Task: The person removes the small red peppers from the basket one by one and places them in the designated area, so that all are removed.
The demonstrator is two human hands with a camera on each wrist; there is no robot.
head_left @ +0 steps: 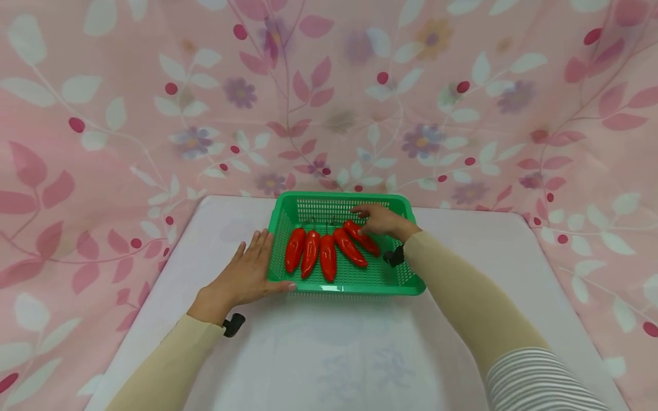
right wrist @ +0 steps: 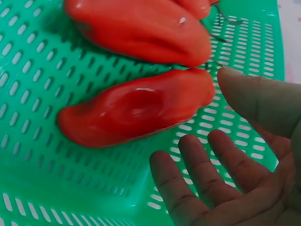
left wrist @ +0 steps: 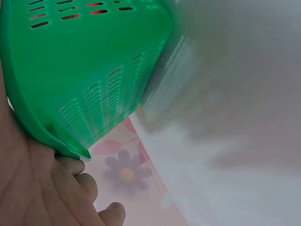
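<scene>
Several red peppers point(head_left: 328, 258) with thin dark stems lie side by side in a green slotted plastic basket point(head_left: 360, 289). My left hand point(head_left: 244, 274) rests with straight fingers against the basket's left side, its thumb along the front rim. In the left wrist view, the palm point(left wrist: 33, 183) meets the rim at a corner. Over the basket's right half, my right hand point(head_left: 382, 221) hovers at the rightmost pepper point(right wrist: 136, 108). Its thumb is near the stem end and its fingers are spread beside the pepper, with a gap between them and nothing gripped.
The basket stands toward the back of a table under a white cloth point(head_left: 329, 354). Behind and around the table hangs a pink floral curtain point(head_left: 339, 85). A small black device point(head_left: 234, 325) is worn at the left wrist, another point(head_left: 394, 257) at the right.
</scene>
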